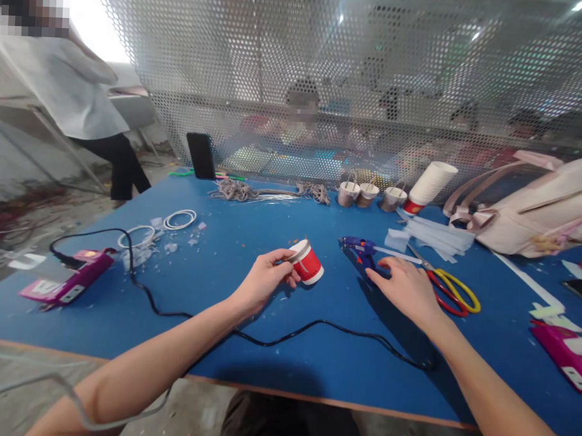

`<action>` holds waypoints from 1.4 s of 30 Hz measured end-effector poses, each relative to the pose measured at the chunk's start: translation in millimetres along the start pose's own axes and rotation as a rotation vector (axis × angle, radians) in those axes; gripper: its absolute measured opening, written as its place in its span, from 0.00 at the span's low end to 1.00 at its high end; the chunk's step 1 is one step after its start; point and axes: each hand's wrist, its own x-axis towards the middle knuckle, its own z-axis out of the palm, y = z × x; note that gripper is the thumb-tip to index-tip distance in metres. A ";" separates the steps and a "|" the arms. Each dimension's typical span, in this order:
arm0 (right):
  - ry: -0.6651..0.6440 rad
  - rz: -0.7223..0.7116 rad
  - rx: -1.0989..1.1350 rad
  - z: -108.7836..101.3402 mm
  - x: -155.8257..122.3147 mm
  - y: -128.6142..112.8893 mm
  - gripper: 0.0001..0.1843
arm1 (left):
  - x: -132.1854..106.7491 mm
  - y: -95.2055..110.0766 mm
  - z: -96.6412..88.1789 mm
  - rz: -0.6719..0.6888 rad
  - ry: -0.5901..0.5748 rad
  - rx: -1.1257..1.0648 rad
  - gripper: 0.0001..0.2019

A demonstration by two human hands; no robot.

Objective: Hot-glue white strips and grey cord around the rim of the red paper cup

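Observation:
My left hand (266, 275) pinches a small red and white paper cup (310, 268), which is tilted on its side just above the blue table. Some greyish cord lies around the cup's end by my fingertips. To the right, a blue glue gun (360, 247) with a pale glue stick out of its back rests on the table. My right hand (406, 284) is beside its handle, fingers apart and holding nothing; whether a fingertip touches the gun I cannot tell. Scissors (456, 293) with red and yellow handles lie just beyond that hand.
At the back stand several cord-wrapped cups (348, 194), stacked paper cups (427, 185), grey cord (237, 190) and a phone (201, 156). A black cable (276, 341) crosses the front from a purple power strip (71, 276). Right: a pink bag (537, 203). A person (79, 86) stands left.

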 end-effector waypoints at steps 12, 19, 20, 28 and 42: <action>0.320 -0.690 0.129 7.2 -33.3 -89.7 0.11 | -13.7 3.3 12.9 -0.024 -0.060 0.012 0.06; 0.377 -0.708 0.165 8.5 -28.5 -89.0 0.11 | -14.8 -0.4 11.5 -0.043 -0.093 0.069 0.07; 0.388 -0.698 0.174 8.5 -28.2 -88.9 0.11 | -14.8 -1.0 11.3 -0.044 -0.098 0.082 0.07; 0.382 -0.611 0.243 9.3 -28.2 -89.2 0.10 | -16.0 -2.7 10.2 -0.041 -0.130 0.108 0.07; 0.333 -0.527 0.333 9.2 -31.1 -89.9 0.10 | -18.6 2.1 10.6 -0.033 -0.108 0.185 0.08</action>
